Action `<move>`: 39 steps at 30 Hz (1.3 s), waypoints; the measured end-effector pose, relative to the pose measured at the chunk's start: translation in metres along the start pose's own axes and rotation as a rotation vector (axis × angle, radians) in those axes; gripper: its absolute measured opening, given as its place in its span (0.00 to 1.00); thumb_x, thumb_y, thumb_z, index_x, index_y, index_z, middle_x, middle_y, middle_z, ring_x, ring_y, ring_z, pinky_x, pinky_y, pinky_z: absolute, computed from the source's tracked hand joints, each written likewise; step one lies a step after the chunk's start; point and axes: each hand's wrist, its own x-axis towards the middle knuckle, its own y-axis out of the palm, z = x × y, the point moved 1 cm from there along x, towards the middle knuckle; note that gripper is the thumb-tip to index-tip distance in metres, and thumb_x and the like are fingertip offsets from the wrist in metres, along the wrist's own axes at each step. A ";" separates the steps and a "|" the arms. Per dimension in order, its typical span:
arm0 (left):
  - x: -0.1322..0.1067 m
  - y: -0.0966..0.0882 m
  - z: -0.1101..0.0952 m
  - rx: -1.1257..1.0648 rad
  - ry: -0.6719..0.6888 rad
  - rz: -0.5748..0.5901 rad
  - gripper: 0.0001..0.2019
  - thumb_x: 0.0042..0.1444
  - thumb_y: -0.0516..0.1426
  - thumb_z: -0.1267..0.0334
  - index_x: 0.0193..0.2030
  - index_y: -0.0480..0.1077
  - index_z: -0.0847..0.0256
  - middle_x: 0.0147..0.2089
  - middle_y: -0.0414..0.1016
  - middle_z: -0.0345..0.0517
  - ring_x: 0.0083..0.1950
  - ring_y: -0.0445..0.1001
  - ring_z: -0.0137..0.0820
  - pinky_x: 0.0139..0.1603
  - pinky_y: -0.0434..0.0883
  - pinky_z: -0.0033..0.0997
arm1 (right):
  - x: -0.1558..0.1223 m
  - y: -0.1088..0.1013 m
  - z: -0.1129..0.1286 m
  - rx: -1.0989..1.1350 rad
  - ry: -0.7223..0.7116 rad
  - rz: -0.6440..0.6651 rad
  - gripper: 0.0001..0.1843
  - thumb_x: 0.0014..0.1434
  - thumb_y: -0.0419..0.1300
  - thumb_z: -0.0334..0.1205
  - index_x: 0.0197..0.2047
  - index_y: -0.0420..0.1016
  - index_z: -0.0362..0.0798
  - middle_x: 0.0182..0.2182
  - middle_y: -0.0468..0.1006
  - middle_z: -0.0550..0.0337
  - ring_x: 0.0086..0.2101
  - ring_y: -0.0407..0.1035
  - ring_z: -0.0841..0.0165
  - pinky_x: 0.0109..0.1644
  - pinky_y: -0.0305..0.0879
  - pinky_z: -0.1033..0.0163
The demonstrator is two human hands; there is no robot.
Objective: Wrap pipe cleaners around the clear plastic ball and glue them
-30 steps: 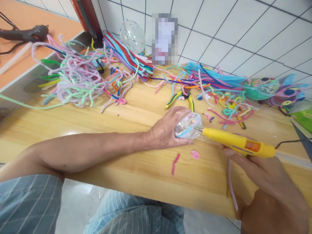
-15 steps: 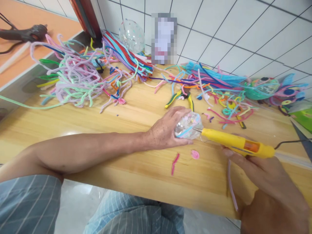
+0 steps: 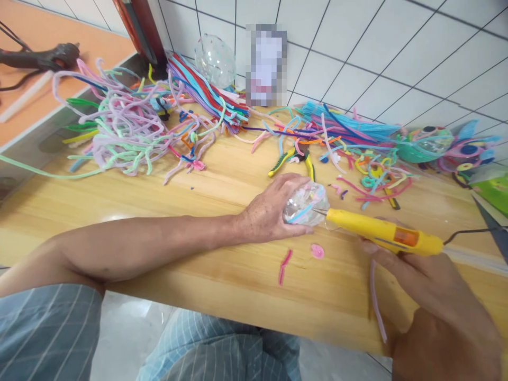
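Observation:
My left hand (image 3: 273,209) is wrapped round a clear plastic ball (image 3: 313,193) with a light blue and pink strip on its side. In my right hand (image 3: 413,280) is a yellow hot glue gun (image 3: 381,230), its metal nozzle at the ball's near right side; whether the tip touches cannot be made out. A lilac pipe cleaner (image 3: 377,304) hangs down from beneath my right hand. On the wood in front of the ball lie a pink oval piece (image 3: 317,251) and a short dark pink pipe cleaner (image 3: 284,267).
Tangled lilac and green pipe cleaners (image 3: 127,127) cover the table's left. Bundled pipe cleaners (image 3: 206,87), a second clear ball (image 3: 215,61) and a blurred-out upright rectangle (image 3: 265,63) stand along the tiled wall. Yellow-handled pliers (image 3: 282,162) lie behind my left hand. A decorated green ball (image 3: 424,145) sits right.
The glue gun has shifted very slightly left. My left hand keeps the ball in the same place, and the view has tilted a little.

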 end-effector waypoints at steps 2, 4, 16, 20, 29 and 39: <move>0.000 0.000 0.000 -0.003 0.008 -0.001 0.46 0.58 0.70 0.43 0.75 0.55 0.58 0.71 0.68 0.64 0.76 0.66 0.53 0.76 0.70 0.60 | 0.001 0.000 -0.001 0.025 -0.011 -0.008 0.17 0.63 0.60 0.61 0.38 0.84 0.61 0.37 0.88 0.57 0.39 0.83 0.50 0.46 0.83 0.45; 0.000 0.000 0.000 -0.005 0.014 -0.006 0.46 0.58 0.70 0.43 0.75 0.55 0.59 0.71 0.68 0.64 0.76 0.66 0.53 0.76 0.70 0.60 | 0.002 0.000 0.002 0.039 -0.039 0.011 0.17 0.63 0.60 0.61 0.36 0.83 0.61 0.34 0.87 0.58 0.36 0.82 0.52 0.43 0.82 0.47; 0.000 0.001 0.001 -0.009 -0.003 -0.009 0.46 0.58 0.70 0.43 0.75 0.55 0.58 0.71 0.68 0.63 0.75 0.67 0.53 0.76 0.70 0.60 | 0.003 0.003 0.001 0.062 -0.030 0.032 0.18 0.61 0.61 0.62 0.32 0.83 0.59 0.30 0.86 0.60 0.35 0.83 0.52 0.42 0.82 0.47; 0.000 0.001 0.001 -0.038 -0.007 -0.012 0.47 0.58 0.70 0.43 0.76 0.55 0.57 0.71 0.68 0.64 0.76 0.66 0.54 0.76 0.69 0.62 | 0.001 0.003 -0.003 0.046 0.051 0.017 0.22 0.61 0.59 0.66 0.36 0.85 0.59 0.33 0.88 0.58 0.37 0.83 0.51 0.41 0.82 0.47; 0.002 0.001 -0.001 -0.024 -0.073 0.022 0.47 0.55 0.72 0.45 0.75 0.55 0.55 0.71 0.68 0.62 0.76 0.67 0.53 0.77 0.68 0.63 | 0.005 0.001 0.003 0.015 -0.020 0.069 0.23 0.62 0.59 0.65 0.29 0.82 0.58 0.30 0.85 0.58 0.35 0.81 0.52 0.44 0.81 0.46; 0.001 0.000 -0.002 -0.027 -0.048 0.017 0.46 0.57 0.70 0.43 0.75 0.56 0.57 0.71 0.68 0.64 0.76 0.67 0.53 0.76 0.69 0.63 | -0.003 0.003 -0.012 0.073 0.057 0.051 0.22 0.61 0.63 0.64 0.41 0.88 0.58 0.39 0.89 0.57 0.42 0.84 0.50 0.48 0.83 0.46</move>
